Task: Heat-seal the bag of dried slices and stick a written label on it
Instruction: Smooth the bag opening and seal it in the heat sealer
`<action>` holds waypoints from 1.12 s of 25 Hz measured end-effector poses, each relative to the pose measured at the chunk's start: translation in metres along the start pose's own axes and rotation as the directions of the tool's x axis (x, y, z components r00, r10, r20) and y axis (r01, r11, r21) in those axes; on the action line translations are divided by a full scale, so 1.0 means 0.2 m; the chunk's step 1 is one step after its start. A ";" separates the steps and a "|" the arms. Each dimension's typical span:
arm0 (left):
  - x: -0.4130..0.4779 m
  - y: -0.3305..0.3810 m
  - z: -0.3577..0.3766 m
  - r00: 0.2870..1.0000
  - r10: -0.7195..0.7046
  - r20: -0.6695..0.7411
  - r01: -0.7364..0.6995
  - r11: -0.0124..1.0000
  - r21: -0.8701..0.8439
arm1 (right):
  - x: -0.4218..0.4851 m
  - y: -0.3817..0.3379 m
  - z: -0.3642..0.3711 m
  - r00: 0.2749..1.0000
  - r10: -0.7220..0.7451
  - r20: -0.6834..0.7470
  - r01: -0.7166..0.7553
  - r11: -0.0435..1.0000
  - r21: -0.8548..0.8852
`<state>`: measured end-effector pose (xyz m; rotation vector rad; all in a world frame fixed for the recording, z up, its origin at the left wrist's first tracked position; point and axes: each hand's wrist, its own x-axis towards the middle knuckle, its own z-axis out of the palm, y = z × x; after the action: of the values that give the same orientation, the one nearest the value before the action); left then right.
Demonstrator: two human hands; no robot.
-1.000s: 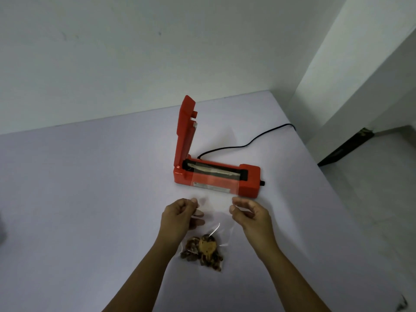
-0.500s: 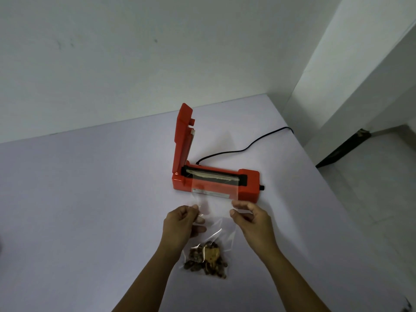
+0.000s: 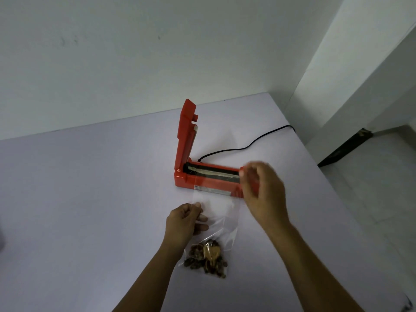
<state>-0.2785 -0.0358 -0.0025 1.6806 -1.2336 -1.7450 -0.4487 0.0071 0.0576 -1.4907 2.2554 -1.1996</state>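
A clear plastic bag (image 3: 216, 208) lies on the white table (image 3: 90, 210) with brown dried slices (image 3: 207, 257) bunched in its near end. Its open end lies over the front of the red heat sealer (image 3: 185, 180), reaching the dark sealing strip (image 3: 213, 173). The sealer's lid (image 3: 185, 131) stands raised on the left. My left hand (image 3: 182, 224) pinches the bag's left edge. My right hand (image 3: 263, 194) is motion-blurred over the sealer's right end, its fingertips pinching the bag's top right corner.
A black power cord (image 3: 247, 146) runs from behind the sealer off the table's far right corner. The table's right edge drops to a light floor, where a dark flat object (image 3: 344, 147) lies. White walls close off the back and right.
Both hands carried the bag forward until its open end lay over the sealer. My right hand slid up the bag's right edge to the sealer's right end.
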 end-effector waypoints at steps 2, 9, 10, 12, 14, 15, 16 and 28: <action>0.00 0.00 0.00 1.000 -0.002 -0.006 0.002 1.000 -0.006 | 0.19 -0.14 -0.08 0.969 -0.243 -0.052 0.244 0.970 0.002; 0.00 0.00 -0.01 1.000 -0.010 -0.014 0.010 1.000 -0.013 | 0.47 -0.47 -0.08 0.662 -0.653 0.366 0.728 0.676 -0.111; 0.01 0.00 -0.01 1.000 -0.013 -0.015 0.013 1.000 -0.017 | 0.48 -0.47 -0.06 0.629 -0.655 0.419 0.757 0.639 -0.136; 0.01 0.00 -0.01 1.000 -0.014 -0.017 0.014 1.000 -0.019 | 0.48 -0.46 -0.05 0.597 -0.660 0.456 0.785 0.597 -0.163; 0.01 0.00 -0.01 1.000 -0.013 -0.018 0.012 1.000 -0.016 | 0.48 -0.45 -0.04 0.588 -0.679 0.440 0.797 0.578 -0.174; 0.01 0.00 -0.01 1.000 -0.013 -0.017 0.012 1.000 -0.013 | 0.48 -0.45 -0.05 0.589 -0.690 0.421 0.799 0.576 -0.173; 0.01 -0.01 -0.01 1.000 -0.011 -0.014 0.011 1.000 -0.010 | 0.47 -0.44 -0.06 0.594 -0.702 0.393 0.797 0.579 -0.170; 0.01 0.01 -0.01 1.000 0.007 0.000 -0.007 1.000 -0.002 | 0.35 -0.07 -0.13 0.811 -0.481 0.333 0.585 0.686 -0.433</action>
<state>-0.2773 -0.0392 -0.0025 1.6730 -1.2354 -1.7422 -0.4864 -0.0397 0.1035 -2.4894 2.1628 -0.4798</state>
